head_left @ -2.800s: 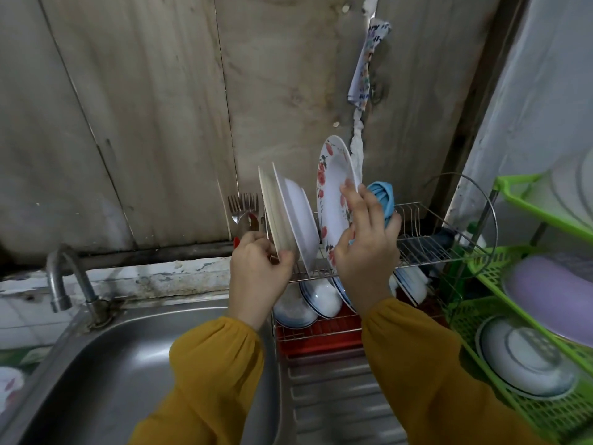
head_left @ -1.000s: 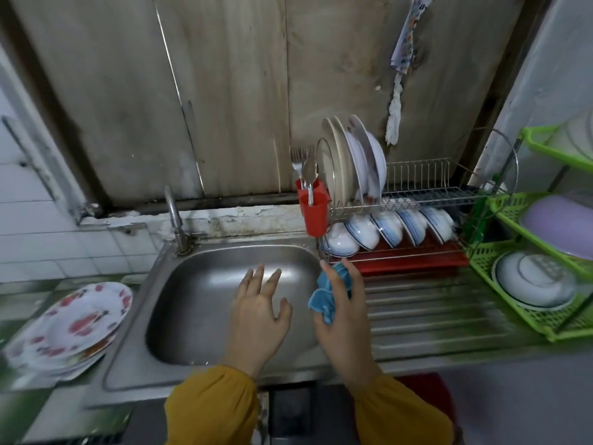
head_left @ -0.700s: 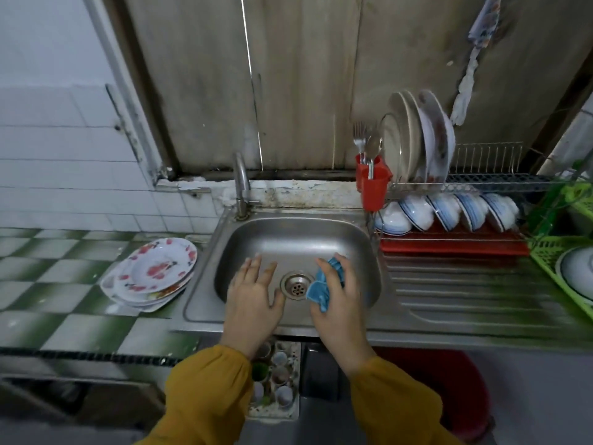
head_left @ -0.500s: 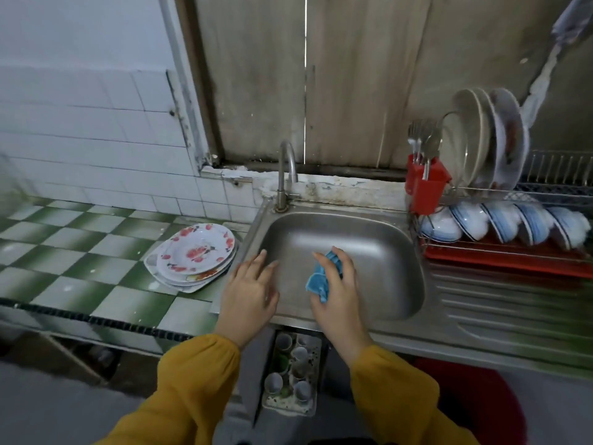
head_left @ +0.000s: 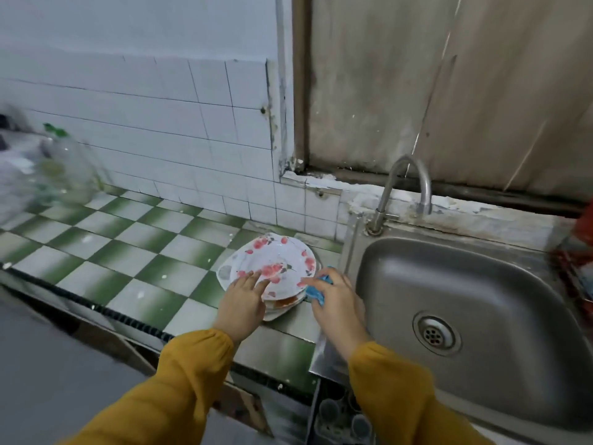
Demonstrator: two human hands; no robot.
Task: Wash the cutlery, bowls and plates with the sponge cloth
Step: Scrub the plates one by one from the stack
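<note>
now moved off sink: left fingers flat on plate stack, right fingers clutch sponge cloth.

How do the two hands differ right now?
The left hand rests with straight fingers on the top floral plate; the right hand curls round the blue sponge cloth. The left hand holds nothing; the right hand sits at the plate's sink-side edge. Both wear mustard sleeves.
</note>
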